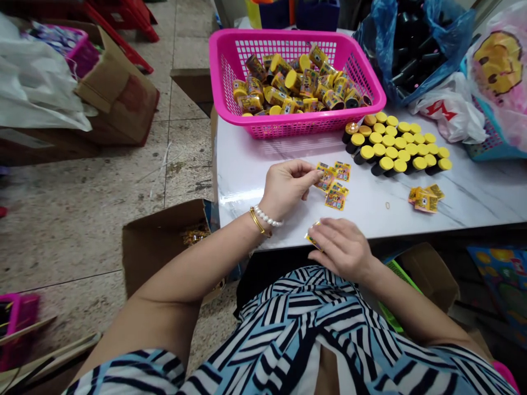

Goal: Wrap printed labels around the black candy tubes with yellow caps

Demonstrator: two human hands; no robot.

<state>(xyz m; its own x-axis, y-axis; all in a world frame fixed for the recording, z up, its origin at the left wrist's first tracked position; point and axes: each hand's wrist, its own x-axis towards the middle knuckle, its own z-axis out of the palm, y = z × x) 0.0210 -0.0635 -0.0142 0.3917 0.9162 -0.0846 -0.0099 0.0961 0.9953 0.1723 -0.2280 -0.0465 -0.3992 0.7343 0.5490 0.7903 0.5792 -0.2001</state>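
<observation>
My left hand (pixel 287 187), with a pearl bracelet and a gold bangle at the wrist, pinches the edge of a flat yellow printed label (pixel 326 178) between thumb and finger. Two similar labels, an upper one (pixel 342 171) and a lower one (pixel 336 197), lie beside it on the table. Near the table's front edge, my right hand (pixel 343 248) is closed over another yellow label (pixel 313 237), whose left end shows past the fingers. The fingers cover the rest of that label. A small pile of yellow labels (pixel 426 199) lies farther right.
Behind my hands stands a pink basket (pixel 230 118) of yellow-labelled bottles. Black bottles with yellow caps (pixel 395 145) stand in rows on the white table (pixel 263 142). A blue bag (pixel 448 38) of black bottles sits behind them. An open carton (pixel 156 241) is at lower left.
</observation>
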